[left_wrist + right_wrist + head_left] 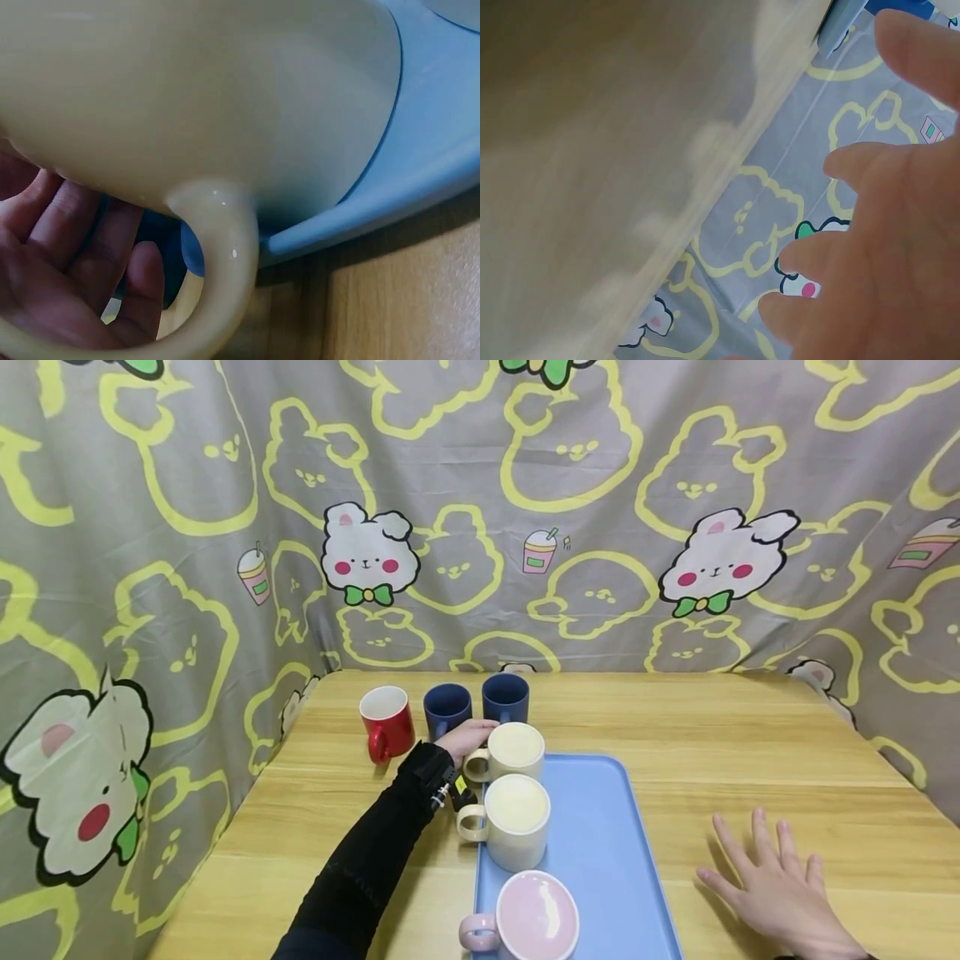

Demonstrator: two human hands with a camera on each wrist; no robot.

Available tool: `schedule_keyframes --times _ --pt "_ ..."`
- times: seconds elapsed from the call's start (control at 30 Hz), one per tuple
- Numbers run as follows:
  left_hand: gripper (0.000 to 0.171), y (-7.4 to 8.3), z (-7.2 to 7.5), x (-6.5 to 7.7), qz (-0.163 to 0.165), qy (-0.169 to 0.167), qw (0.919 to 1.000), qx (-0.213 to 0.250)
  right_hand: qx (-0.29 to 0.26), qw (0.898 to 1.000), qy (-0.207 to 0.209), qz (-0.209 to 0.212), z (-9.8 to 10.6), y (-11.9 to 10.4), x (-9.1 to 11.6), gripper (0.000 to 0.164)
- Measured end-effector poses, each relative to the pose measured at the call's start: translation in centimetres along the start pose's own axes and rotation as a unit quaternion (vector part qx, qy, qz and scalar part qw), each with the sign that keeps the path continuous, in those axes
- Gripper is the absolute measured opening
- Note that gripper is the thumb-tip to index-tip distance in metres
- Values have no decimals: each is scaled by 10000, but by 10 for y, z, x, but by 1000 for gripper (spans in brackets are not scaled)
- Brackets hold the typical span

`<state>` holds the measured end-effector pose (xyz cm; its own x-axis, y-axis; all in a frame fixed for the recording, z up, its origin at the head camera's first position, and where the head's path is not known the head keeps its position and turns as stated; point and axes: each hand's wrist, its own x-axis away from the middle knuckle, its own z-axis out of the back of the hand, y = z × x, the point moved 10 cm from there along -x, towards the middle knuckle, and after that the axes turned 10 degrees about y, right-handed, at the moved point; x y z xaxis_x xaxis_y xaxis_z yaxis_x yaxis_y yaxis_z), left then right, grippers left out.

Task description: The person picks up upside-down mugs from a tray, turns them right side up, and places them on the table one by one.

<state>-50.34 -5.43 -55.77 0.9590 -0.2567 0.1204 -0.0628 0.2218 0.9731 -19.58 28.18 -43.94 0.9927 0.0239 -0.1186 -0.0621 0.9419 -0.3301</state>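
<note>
Beside the far cream mug [516, 747], my left hand [465, 739] reaches past the mug's handle, its fingertips at the far side. In the left wrist view, extended fingers [64, 225] lie close along the mug's body [225, 90], seen partly through its handle [232, 262]. The thumb is hidden. This mug stands at the far left corner of the blue tray [600, 827]. A second cream mug [517, 827] and a pink mug [536, 917] line the tray's left side, handles outward. My right hand [776, 881] is over the table right of the tray, fingers spread, holding nothing.
Behind the left hand stand two dark blue mugs, one left [447, 706] and one right [506, 697]. A red mug [387, 722] is farther left. The wooden table [720, 718] ends at a patterned grey curtain [480, 527] at the back and sides.
</note>
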Motion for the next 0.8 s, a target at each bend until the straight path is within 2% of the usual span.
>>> schedule_keyframes --times 0.07,0.17,0.2,0.27,0.33,0.37,0.43,0.57,0.6,0.63,0.7,0.73,0.8 --pt "36 21 -1 19 121 109 9997 -166 48 10000 14 -24 0 0 0 83" --pt "36 49 -3 43 -87 6 9998 -168 79 9999 66 -65 0 2 1 83" --pt "35 39 -3 32 -90 -56 9998 -137 76 9999 80 -75 0 2 0 83" --pt "32 35 -3 27 -176 -176 9997 -38 58 9999 95 -68 0 2 0 83" --pt "30 25 -4 16 -398 -275 9988 -67 31 9999 90 -74 -1 2 0 83" --pt "27 36 -5 27 -311 -236 9991 -148 24 9999 94 -71 -1 2 0 83" --pt "27 31 -6 22 -386 -299 9987 -145 18 9999 117 -54 -1 2 0 83" --pt "24 36 -10 27 -388 -387 9984 -99 -15 9999 128 -73 -1 2 0 83" --pt "26 26 -10 16 -435 -491 9978 -28 -26 9999 123 -86 -1 2 0 83" --pt "25 32 -11 21 -434 -519 9977 -5 -24 9999 122 -86 -1 2 0 83" --pt "25 51 -15 41 -284 -484 9984 -45 -25 9999 126 -97 -1 2 0 83" --pt "25 57 -17 45 -420 -603 9973 12 -23 9999 119 -98 -2 3 0 83" --pt "26 86 -22 73 -311 -615 9976 -5 -33 9999 137 -100 -2 3 0 83"
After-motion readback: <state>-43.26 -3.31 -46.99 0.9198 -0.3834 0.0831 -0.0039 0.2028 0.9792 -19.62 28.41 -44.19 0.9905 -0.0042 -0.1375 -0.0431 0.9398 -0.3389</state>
